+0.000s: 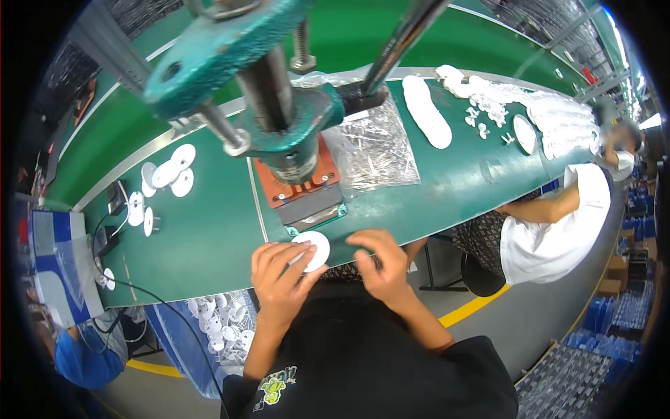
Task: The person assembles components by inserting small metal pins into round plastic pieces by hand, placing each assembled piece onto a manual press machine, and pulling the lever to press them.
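A round white plastic disc (317, 250) is gripped by my left hand (279, 274), its fingers over the near left part of it, at the front edge of the green bench. To the right, my right hand (382, 264) holds nothing; its thumb and forefinger are spread apart, pointing toward the disc without touching it. Just beyond both hands stands a teal hand press (293, 140) with a long steel lever. Beneath its ram is an orange fixture (329, 167) with a dark grey block (307, 209) in front.
A clear bag of thin metal pins (377, 150) lies right of the press. Stacked white discs (427, 112) and small white parts are farther right. Loose discs (167, 172) lie on the left. A blue bin (188, 335) of white parts stands below the edge. A co-worker (544, 230) sits at right.
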Available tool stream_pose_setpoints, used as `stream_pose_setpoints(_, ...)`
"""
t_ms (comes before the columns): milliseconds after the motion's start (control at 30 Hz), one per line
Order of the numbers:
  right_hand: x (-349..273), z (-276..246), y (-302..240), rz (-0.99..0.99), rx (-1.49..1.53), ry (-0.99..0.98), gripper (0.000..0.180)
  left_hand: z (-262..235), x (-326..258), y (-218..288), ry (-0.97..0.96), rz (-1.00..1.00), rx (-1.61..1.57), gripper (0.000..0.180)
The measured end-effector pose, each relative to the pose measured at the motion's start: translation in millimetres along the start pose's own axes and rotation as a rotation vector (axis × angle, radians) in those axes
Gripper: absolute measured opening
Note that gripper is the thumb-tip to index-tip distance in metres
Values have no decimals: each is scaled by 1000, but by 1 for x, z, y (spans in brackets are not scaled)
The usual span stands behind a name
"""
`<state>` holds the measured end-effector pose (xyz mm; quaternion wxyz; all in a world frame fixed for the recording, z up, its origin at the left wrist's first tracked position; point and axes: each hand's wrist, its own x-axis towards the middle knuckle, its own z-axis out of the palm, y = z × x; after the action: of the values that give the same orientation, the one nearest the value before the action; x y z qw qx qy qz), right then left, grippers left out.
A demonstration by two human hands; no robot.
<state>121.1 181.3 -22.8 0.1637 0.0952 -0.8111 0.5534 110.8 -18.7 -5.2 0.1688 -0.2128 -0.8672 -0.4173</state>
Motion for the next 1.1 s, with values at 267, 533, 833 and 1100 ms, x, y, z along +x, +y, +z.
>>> stream_pose_setpoints(267,6,11,28,-60,-191,1,12,14,59,-7,214,193,401,37)
stream_pose_setpoints(533,56,-6,4,-59,-53,237,27,17,93,-18,108,54,424,43)
stream_pose_setpoints(833,255,-52,-175,-782,135,495,17,22,93,-36,115,77,298,54)
stream_pose_setpoints(1100,108,-65,-112,-824,745,158,22,16,89,-41,85,31,233,57)
